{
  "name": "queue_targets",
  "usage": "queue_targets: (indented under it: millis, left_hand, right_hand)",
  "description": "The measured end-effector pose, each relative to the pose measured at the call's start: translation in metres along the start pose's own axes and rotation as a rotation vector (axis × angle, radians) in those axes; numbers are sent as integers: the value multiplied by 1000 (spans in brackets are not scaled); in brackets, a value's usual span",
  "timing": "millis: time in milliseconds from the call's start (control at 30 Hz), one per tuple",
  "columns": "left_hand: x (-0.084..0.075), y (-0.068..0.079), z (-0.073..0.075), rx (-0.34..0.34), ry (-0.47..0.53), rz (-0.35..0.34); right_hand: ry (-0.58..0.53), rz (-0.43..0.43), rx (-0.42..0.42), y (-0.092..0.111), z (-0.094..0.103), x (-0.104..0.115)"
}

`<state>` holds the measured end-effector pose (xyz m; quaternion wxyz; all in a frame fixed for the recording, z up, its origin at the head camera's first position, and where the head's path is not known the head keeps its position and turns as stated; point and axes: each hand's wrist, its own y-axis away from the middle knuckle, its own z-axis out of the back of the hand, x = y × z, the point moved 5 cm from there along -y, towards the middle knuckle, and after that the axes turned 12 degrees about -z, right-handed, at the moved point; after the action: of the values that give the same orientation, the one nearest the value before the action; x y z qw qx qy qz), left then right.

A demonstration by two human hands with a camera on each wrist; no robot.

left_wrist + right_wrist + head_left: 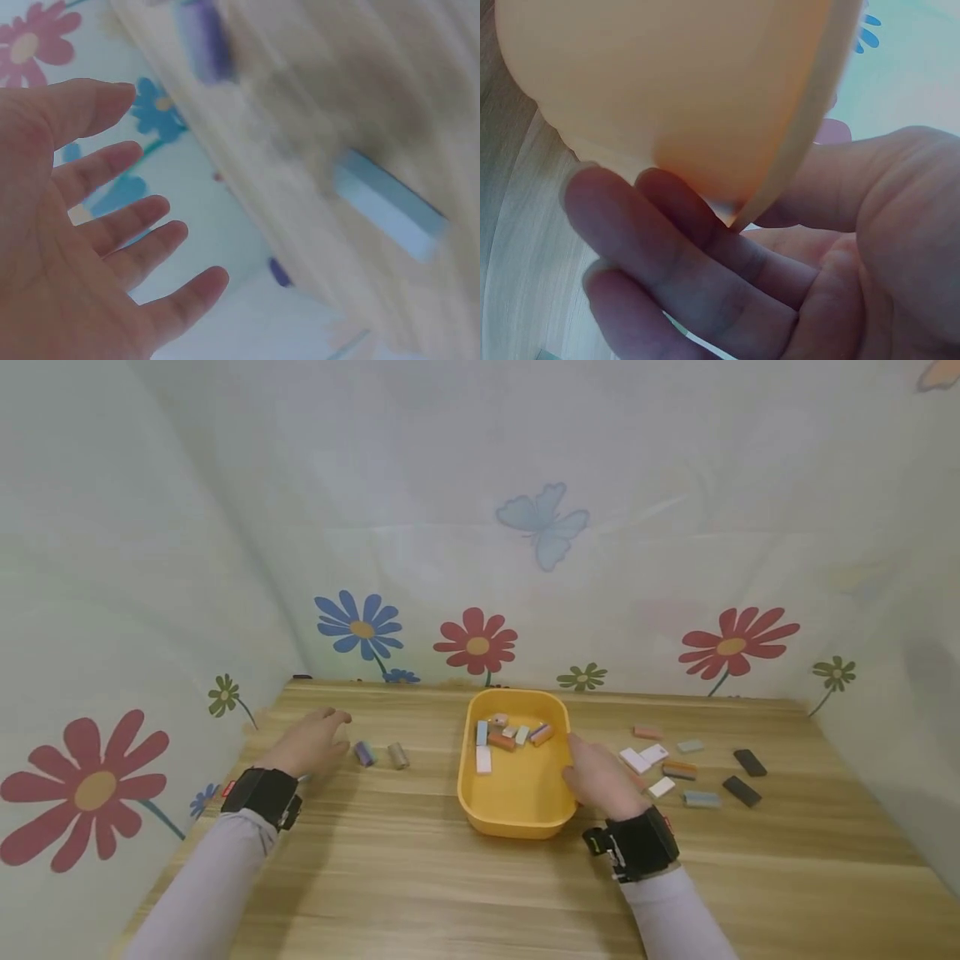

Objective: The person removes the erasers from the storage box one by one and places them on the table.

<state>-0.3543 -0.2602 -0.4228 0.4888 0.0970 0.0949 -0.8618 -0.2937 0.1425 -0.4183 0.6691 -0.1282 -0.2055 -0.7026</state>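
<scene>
My right hand (606, 779) grips the right side wall of a yellow plastic bin (517, 828). In the right wrist view the thumb lies on one side of the bin's rim (799, 124) and the fingers (652, 232) on the other. Several small eraser-like blocks, among them a brown one (502, 742) and a white one (483, 760), lie inside. At the left, my left hand (306, 745) hovers over the table with fingers spread and holds nothing. Close to it lie a purple-and-blue block (364, 753) and a greyish-tan one (397, 756). A light blue block (390, 204) shows in the left wrist view.
Right of the bin, several more blocks are scattered, including two black ones (742, 791), white ones (635, 761) and an orange-and-dark striped one (678, 770). A flower-print cloth (420, 560) hangs round the back and sides of the wooden table (420, 893).
</scene>
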Motion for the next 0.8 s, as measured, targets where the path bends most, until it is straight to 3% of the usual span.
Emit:
queue_targets:
  millis: [233, 433, 800]
  left_hand:
    - [-39, -30, 4, -23, -68, -121]
    - [-71, -52, -1, -11, -105, -210]
    - [-136, -82, -14, 55, -151, -270]
  right_hand:
    - [-4, -2, 0, 0, 1, -2]
    - [0, -27, 8, 0, 1, -3]
    - [-15, -45, 19, 0, -2, -5]
